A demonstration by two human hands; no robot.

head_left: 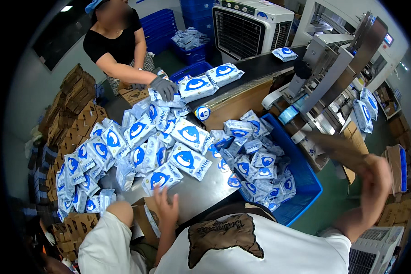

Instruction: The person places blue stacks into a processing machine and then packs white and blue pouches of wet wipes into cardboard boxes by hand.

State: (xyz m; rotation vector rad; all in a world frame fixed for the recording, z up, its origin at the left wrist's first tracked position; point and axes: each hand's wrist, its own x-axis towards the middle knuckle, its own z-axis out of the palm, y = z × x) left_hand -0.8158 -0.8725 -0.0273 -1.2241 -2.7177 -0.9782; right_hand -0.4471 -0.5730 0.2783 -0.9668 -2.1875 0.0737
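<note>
My left hand (166,208) is open, fingers apart, at the near edge of the metal table (205,194). Its fingertips are close to a white-and-blue wipes pack (162,178); I cannot tell whether they touch. Beside that hand is an open cardboard box (144,214). Out to the right, my right hand (376,176) is raised and closed on a flat brown piece (338,146), smeared by motion. A heap of similar soft packs (139,130) covers much of the table. Between my hands stands a blue crate (301,201) full of smaller packs (260,164).
Across the table a co-worker's gloved hand (164,88) rests on packs by a dark conveyor (255,73). A machine (324,77) stands at right, an air cooler (251,29) behind. Stacked cartons (73,132) line the left. A white-clothed limb (107,242) shows at lower left.
</note>
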